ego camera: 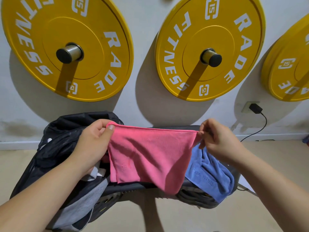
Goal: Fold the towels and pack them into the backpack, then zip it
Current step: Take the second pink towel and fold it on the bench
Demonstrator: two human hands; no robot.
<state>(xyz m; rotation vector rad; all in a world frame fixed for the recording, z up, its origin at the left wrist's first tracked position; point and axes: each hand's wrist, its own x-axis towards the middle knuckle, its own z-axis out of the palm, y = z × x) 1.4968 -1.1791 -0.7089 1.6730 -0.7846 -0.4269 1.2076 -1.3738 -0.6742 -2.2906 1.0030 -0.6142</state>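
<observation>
Yellow weight plates (pixel 66 47) hang on the wall behind a dark bench (pixel 127 186). The left hand (pixel 93 141) and right hand (pixel 217 141) pinch the pink towel's (pixel 150 154) top corners, stretching its long edge sideways above the bench. The open backpack (pixel 55 148) sits at the bench's left end, nearer the left hand; a blue towel (pixel 212 178) lies at its right end.

Bright indoor light comes from above and somewhat to the right. Each yellow weight plate (pixel 66 47) throws a broad, soft-edged grey shadow down and left on the white wall (pixel 145 52), and each metal peg (pixel 70 52) lays a dark stripe down its plate. The pegs carry a faint sheen. The pink towel (pixel 150 156) is vivid and sharp, while the black backpack (pixel 55 148) sinks into murky shade. Wide-angle bending stretches the plates into ovals and swells the forearms (pixel 41 190) at the near corners.
</observation>
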